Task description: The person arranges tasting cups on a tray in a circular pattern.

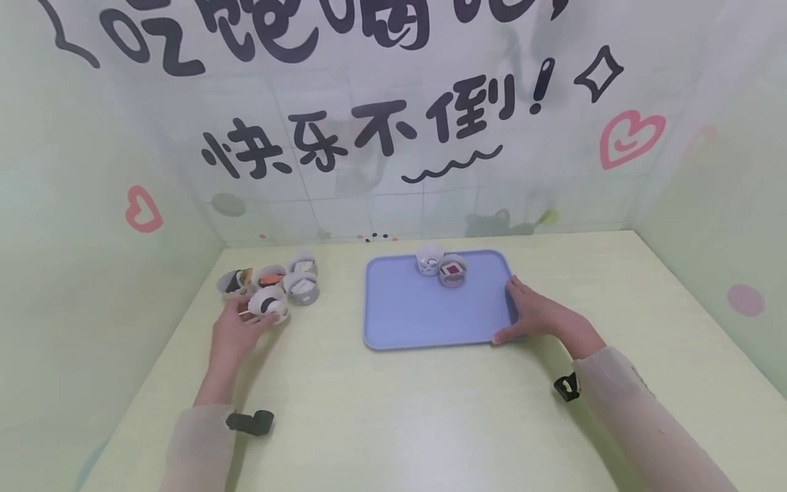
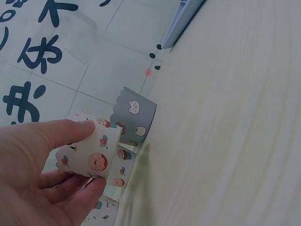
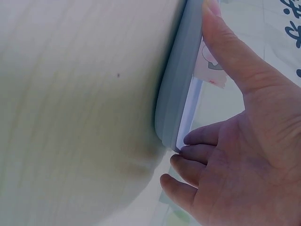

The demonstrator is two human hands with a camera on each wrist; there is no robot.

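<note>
On the surface (image 1: pixel 393 410), left of the blue tray (image 1: pixel 424 318), the left hand (image 1: pixel 236 335) pinched a patterned cup (image 1: pixel 267 304) in its grip beside four other cups (image 1: pixel 302 290); the right hand (image 1: pixel 544 316) rested, fingers spread, at the tray's edge. A sideways pull could have toppled neighbours; squeezing might have dented it.

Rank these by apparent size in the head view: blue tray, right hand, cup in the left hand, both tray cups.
1. Blue tray
2. Right hand
3. Cup in left hand, ahead perhaps only through nearness
4. White cup, red-square cup: too alike to rank
</note>
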